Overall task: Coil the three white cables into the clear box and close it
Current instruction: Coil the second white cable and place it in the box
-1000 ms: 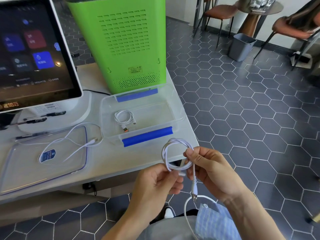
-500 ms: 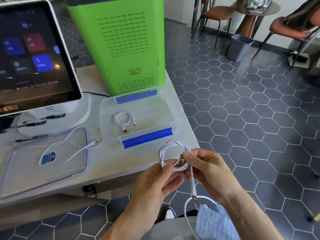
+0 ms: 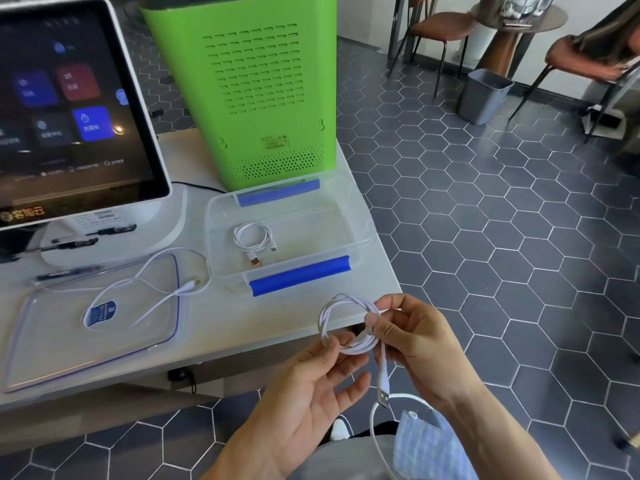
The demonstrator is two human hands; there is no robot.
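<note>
I hold a coiled white cable (image 3: 332, 308) in front of the table edge. My right hand (image 3: 414, 337) pinches the coil's right side, and the USB plug (image 3: 382, 396) hangs below it. My left hand (image 3: 311, 386) pinches the coil's bottom between thumb and forefinger, its other fingers spread. The clear box (image 3: 360, 233) with blue clips stands open on the table and holds one coiled white cable (image 3: 251, 235). A third white cable (image 3: 152, 289) lies loose across the clear lid (image 3: 45, 344) to the left.
A green perforated unit (image 3: 249, 88) stands right behind the box. A touchscreen terminal (image 3: 65, 109) on a white base is at the back left, with pens (image 3: 76, 244) in front of it. Beyond the table's right edge are tiled floor, chairs and a grey bin (image 3: 483, 95).
The coil has shifted slightly up and right. My left hand's lower fingers have opened away from the coil, leaving thumb and forefinger on it. My right hand has moved higher on the loop.
</note>
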